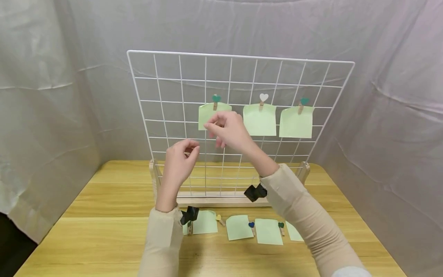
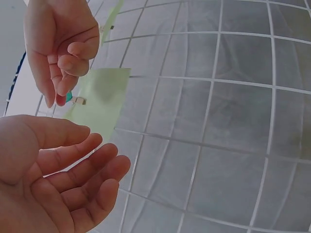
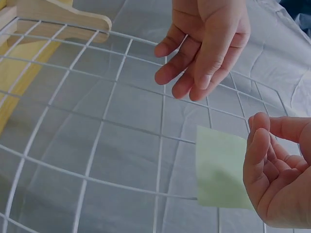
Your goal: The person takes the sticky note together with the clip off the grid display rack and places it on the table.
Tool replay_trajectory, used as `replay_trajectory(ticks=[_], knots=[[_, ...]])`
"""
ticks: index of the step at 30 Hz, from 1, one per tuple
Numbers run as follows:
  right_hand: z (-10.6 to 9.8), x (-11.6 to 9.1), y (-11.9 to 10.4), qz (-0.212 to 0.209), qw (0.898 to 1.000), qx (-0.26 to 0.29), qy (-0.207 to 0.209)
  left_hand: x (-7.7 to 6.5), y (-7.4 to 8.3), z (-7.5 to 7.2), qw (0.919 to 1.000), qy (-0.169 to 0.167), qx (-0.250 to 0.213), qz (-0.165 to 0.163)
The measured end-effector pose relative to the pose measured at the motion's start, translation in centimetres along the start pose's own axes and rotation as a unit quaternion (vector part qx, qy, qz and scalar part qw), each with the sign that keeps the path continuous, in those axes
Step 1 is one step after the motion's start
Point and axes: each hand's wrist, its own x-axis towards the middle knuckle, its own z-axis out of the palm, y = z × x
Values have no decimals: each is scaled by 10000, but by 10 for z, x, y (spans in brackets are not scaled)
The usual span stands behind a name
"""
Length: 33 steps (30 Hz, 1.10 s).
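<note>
My right hand (image 1: 230,130) is raised in front of the leftmost hung green paper note (image 1: 205,115). Its thumb and forefinger come close together, and I see nothing between them. A clothespin with a teal heart (image 1: 216,100) fixes that note to the white wire grid (image 1: 166,101). Lower and to the left, my left hand (image 1: 180,159) hovers before the grid with loosely bent fingers and holds nothing. In the left wrist view, the left hand (image 2: 68,174) is palm up, apart from the right. The right wrist view shows the note (image 3: 221,167) behind the right hand (image 3: 279,170).
Two more notes hang to the right, under a white heart clip (image 1: 263,98) and a teal heart clip (image 1: 303,102). On the wooden table (image 1: 104,231) lie several green notes (image 1: 238,227) with heart clothespins (image 1: 252,227) between them. A wooden base (image 1: 221,202) supports the grid.
</note>
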Motion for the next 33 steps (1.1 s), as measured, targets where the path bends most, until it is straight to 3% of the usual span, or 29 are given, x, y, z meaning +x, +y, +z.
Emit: replay_trajectory(ticks=[11, 18, 24, 33], knots=[[-12, 8, -8, -57, 9993, -211, 314, 17, 10, -3, 9991, 200, -333, 161], [-18, 13, -8, -419, 9934, -490, 944, 28, 18, -1, 9935, 891, -624, 338], [-21, 18, -10, -456, 9919, -470, 1085, 36, 21, 0, 9856, 1381, -944, 260], [-29, 22, -12, -676, 9851, -976, 1243, 42, 27, 5, 9854, 1173, -1234, -49]])
